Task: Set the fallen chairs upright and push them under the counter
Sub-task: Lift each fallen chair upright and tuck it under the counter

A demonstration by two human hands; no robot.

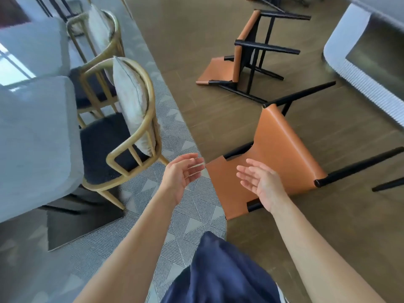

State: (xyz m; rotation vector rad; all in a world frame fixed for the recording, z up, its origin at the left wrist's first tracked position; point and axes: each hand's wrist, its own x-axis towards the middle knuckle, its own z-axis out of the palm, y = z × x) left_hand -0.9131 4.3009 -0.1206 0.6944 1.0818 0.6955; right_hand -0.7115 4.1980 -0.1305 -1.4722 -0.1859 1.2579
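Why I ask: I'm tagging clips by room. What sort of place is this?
Likely a home dining area: tan leather chairs lie tipped on a wood floor, cushioned wooden armchairs sit at a pale table, and a white counter stands at right.

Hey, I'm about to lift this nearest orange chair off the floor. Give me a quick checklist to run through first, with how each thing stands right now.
1. Hands free: left hand and right hand are open, holding nothing. Ok.
2. Grip on the nearest orange chair: neither hand grips it. Not ok.
3. Chair upright: it lies tipped over on the floor. Not ok.
4. Room to swing it up: the second fallen chair lies apart, farther away; the wooden armchair stands apart on the left. Ok.
5. Free space under the counter: not visible. Cannot tell.
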